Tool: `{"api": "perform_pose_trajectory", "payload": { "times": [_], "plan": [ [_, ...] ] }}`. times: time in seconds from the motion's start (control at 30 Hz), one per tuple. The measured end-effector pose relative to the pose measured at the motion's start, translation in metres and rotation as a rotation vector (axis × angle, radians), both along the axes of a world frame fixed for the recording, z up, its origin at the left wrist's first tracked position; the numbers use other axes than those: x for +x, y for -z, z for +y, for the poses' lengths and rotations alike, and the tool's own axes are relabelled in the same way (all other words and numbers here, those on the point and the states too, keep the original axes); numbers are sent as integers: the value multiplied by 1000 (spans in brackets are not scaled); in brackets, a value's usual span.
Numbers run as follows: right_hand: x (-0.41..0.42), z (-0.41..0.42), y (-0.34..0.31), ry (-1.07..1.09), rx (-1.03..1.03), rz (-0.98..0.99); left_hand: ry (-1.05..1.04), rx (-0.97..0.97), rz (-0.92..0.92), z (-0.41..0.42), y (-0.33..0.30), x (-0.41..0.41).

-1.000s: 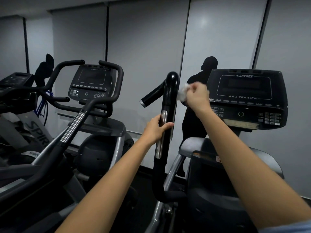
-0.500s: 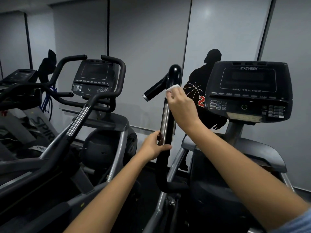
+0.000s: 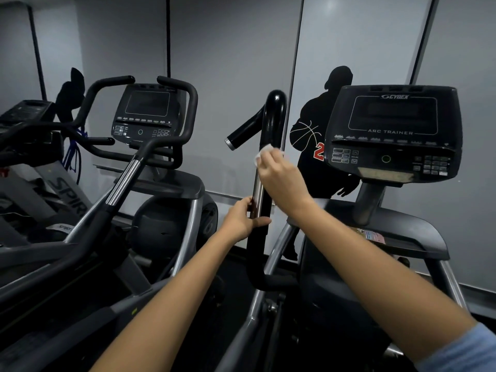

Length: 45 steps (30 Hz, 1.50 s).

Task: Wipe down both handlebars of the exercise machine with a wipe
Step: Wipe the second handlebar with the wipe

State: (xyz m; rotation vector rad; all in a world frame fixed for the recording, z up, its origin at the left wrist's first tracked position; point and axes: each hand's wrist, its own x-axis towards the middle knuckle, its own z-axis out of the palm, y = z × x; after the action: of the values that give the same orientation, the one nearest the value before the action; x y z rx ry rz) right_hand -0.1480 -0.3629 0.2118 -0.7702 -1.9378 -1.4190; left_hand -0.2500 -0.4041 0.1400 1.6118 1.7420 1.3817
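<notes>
Obs.: person is standing at the dark Cybex arc trainer, working on its upright black handlebar with the chrome sensor strip [image 3: 269, 122], which is rising just left of the black display console [image 3: 394, 135].

Right hand [image 3: 281, 178] is curling round the bar a little below its rounded top, fingers bunching a small white crumpled wipe [image 3: 264, 154] against the bar's left face. The wipe is touching the bar where black coating meets chrome.

Left hand [image 3: 241, 218] is gripping the same bar lower down, thumb lying across the front, at the foot of the chrome strip.

Handling, judged: the wipe looks thin, limp and light, so it is likely to fold or slip out unless it stays pinched under the fingertips and wrapped partway round the tube. The bar looks rigid and glossy, probably slick when damp. It appears to be a pivoting arm, so bracing it low is sensible.

Best hold: wipe round the tube, sliding along its length.

The second handlebar is not visible here; presumably right of the console.
</notes>
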Motion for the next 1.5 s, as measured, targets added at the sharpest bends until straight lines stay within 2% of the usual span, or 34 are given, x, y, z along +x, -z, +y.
{"api": "perform_pose_trajectory", "payload": {
  "times": [0.13, 0.3, 0.43, 0.53, 0.6, 0.73, 0.93, 1.0, 1.07, 1.17, 1.23, 1.4, 1.5],
  "plan": [
    [-7, -5, -18, -39, -15, 32, -3, -15, -11, -1, -1, 2],
    [8, -6, 55, -100, -42, -99, 51, 5, 13, -8, 6, -2],
    [-2, -7, 18, -123, 39, 36, 81, -93, -38, -16, 20, -1],
    [-6, -9, -10, -126, 44, 134, 49, -88, -24, -20, 26, 1],
    [-6, -10, 3, -132, 51, 121, 28, -89, -38, -22, 27, 3],
    [2, -16, 46, -108, -37, -67, 3, -122, -77, -21, 26, 6],
    [-12, -16, -13, -54, -68, 75, 13, -74, -72, -21, 32, 6],
    [-14, -15, -7, -58, -52, 91, 6, -69, -67, -22, 34, 6],
    [-12, -17, 29, -92, -39, 8, -22, -63, -71, -20, 37, 7],
    [-5, -24, 87, -85, -94, -224, -111, -28, -83, -21, 37, 10],
    [-9, -21, 85, -63, -77, -232, -113, -27, -68, -19, 38, 9],
    [-26, -11, 19, 81, -81, -150, -42, -73, -181, -22, 42, 7],
    [-24, -15, 32, 227, -68, -198, -67, -81, -179, -21, 44, 7]
  ]
}}
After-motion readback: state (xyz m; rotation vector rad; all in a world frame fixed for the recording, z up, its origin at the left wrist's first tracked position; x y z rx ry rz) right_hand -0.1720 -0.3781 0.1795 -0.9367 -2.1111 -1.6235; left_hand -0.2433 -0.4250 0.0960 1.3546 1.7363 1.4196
